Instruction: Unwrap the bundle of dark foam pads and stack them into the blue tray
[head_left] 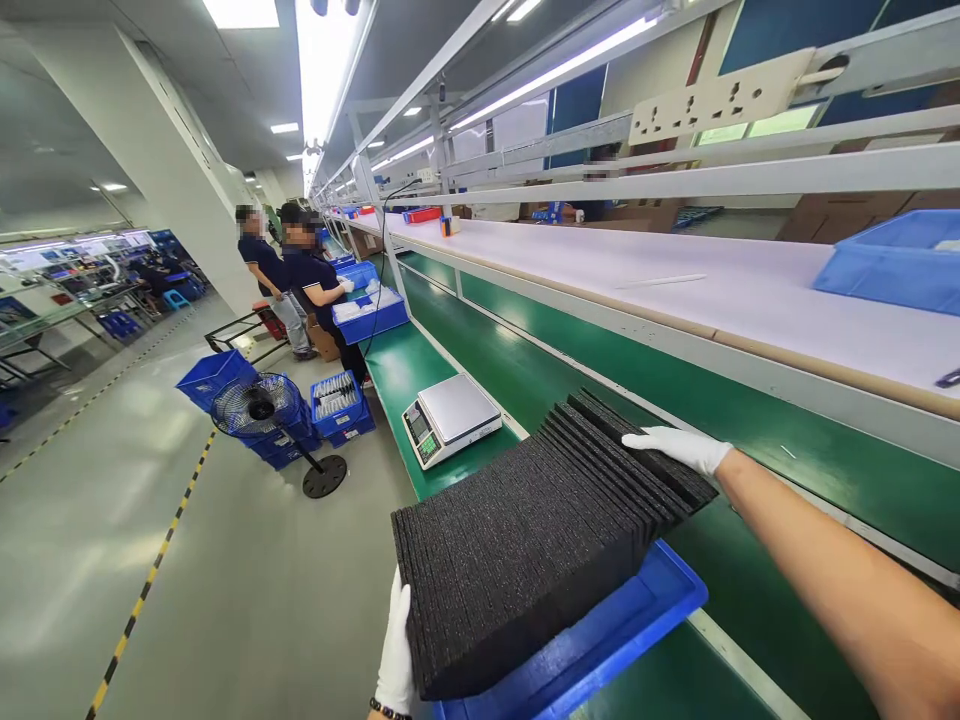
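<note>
A long stack of black foam sheets point(517, 540), standing on edge side by side, is held between my two white-gloved hands. My left hand point(396, 645) presses against the near left end, its fingers partly hidden behind the foam. At the far right end my right hand point(679, 447) grips the last sheets, which fan out and lean apart there. Under the stack is a blue plastic bin point(679, 585), its rim showing at the right and front. Whether the foam rests on the bin or hangs just above it, I cannot tell.
A digital scale point(456, 410) stands on the green bench point(401, 365) beyond the foam. On the floor at left are a black fan point(260, 408) and blue crates point(337, 400). Two people point(311, 265) stand farther along. A white shelf point(600, 270) with a blue bin point(892, 262) runs along the right.
</note>
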